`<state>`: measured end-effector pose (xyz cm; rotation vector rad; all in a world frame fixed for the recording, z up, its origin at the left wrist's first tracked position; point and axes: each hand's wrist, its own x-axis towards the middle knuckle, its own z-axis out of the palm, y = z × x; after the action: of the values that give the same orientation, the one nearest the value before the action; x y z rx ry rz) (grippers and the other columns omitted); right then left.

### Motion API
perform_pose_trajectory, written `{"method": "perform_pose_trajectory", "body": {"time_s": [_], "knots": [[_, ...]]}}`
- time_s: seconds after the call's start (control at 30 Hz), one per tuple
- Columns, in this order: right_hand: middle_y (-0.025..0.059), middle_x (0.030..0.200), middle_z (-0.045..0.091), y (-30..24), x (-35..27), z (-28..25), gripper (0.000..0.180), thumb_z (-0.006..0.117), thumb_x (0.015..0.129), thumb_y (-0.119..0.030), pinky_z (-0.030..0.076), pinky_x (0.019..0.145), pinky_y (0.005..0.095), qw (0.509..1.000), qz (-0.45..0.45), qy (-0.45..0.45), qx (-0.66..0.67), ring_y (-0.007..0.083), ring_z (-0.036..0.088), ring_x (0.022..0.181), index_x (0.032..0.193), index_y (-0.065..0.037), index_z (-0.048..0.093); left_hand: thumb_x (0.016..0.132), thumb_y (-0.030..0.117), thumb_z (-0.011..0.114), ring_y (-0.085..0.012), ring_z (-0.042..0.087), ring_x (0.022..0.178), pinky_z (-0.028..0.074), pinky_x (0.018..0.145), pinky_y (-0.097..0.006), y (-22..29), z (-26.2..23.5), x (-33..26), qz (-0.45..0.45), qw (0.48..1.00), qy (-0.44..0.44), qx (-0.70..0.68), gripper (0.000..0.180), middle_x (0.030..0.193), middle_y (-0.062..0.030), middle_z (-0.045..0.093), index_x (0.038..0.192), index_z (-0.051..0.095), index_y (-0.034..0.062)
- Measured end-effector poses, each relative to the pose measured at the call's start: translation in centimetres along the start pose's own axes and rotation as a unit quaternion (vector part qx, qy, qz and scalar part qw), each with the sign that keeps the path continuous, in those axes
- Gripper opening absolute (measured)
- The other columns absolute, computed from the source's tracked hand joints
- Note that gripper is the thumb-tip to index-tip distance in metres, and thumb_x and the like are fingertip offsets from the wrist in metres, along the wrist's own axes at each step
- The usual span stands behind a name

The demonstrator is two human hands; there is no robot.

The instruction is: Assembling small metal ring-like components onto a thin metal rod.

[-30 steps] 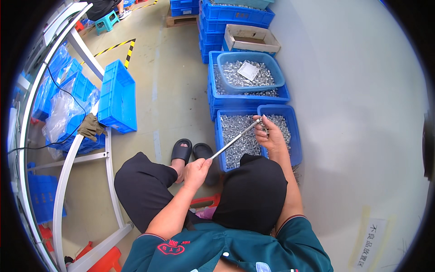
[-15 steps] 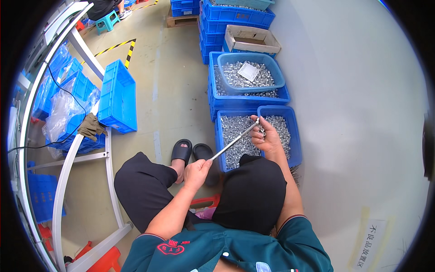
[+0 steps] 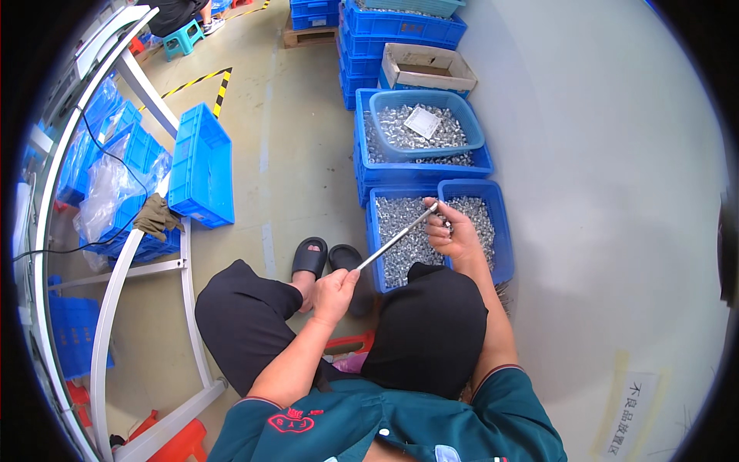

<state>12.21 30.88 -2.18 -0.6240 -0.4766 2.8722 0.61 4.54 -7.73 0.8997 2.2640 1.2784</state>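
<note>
While the left hand point(image 3: 335, 286) grips a thin metal rod point(image 3: 396, 238) low, the right hand point(image 3: 454, 235) pinches its tip at 1 o'clock over the blue bin point(image 3: 500, 231) (full of small metal parts); rod looks mostly bare, threading barely begun.

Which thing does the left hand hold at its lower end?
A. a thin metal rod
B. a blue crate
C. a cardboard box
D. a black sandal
A: the left hand closes around the lower end of the rod, whose upper end meets the right hand above the bin of small metal parts.
</note>
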Motion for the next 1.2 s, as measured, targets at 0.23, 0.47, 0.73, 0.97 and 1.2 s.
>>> {"method": "perform_pose_trajectory", "body": {"time_s": [0.23,0.47,0.73,0.97,1.2], "knots": [[-0.0019,0.065,0.042,1.8,0.1,2.2,0.031,0.054,0.089,-0.016,0.022,0.04,0.0168,0.921,0.001,0.09,-0.378,0.004,0.034,0.049,0.115,0.001,0.052,0.088,0.039,0.053,-0.0163,0.038,0.047,0.033,0.048,-0.036,-2.0,2.1,0.6,-0.094,0.983,-0.079,-0.135,0.045,0.05,-0.0125,0.038,0.062,0.047,0.0016],[0.0063,0.079,0.049,0.6,0.4,-1.4,0.026,0.051,0.09,-0.019,0.026,0.038,0.0138,0.985,-0.001,0.12,-0.121,0.0063,0.039,0.054,0.105,0.002,0.053,0.088,0.039,0.053,-0.0165,0.04,0.047,0.033,0.048,-0.036,-1.6,1.9,0.6,-0.114,0.977,-0.071,-0.165,0.046,0.05,-0.0108,0.04,0.063,0.047,0.0005],[0.0058,0.076,0.05,0.1,1.1,-2.9,0.018,0.053,0.088,-0.016,0.026,0.037,0.0159,0.998,-0.022,0.059,-0.021,0.0079,0.04,0.053,0.098,-0.002,0.054,0.087,0.04,0.052,-0.0253,0.048,0.048,0.035,0.049,-0.039,-1.3,0.7,0.0,-0.093,0.992,-0.051,-0.07,0.045,0.052,-0.0138,0.047,0.063,0.049,0.0013],[0.0038,0.074,0.05,0.1,1.0,-1.0,0.017,0.054,0.087,-0.014,0.026,0.036,0.017,0.991,-0.056,0.12,0.019,0.0078,0.039,0.052,0.099,-0.003,0.055,0.087,0.04,0.052,-0.0268,0.047,0.045,0.034,0.047,-0.04,-0.2,-0.7,-0.4,-0.082,0.995,-0.054,-0.016,0.046,0.05,-0.0139,0.046,0.061,0.048,0.0021],[0.0019,0.069,0.048,0.0,0.8,-2.1,0.015,0.054,0.087,-0.012,0.026,0.036,0.0173,0.997,-0.053,0.038,0.048,0.0078,0.038,0.05,0.096,-0.002,0.057,0.088,0.036,0.053,-0.0156,0.039,0.046,0.034,0.047,-0.034,-0.2,-0.7,-0.5,-0.077,0.995,-0.063,0.001,0.043,0.048,-0.0074,0.04,0.061,0.048,0.0027]]}}
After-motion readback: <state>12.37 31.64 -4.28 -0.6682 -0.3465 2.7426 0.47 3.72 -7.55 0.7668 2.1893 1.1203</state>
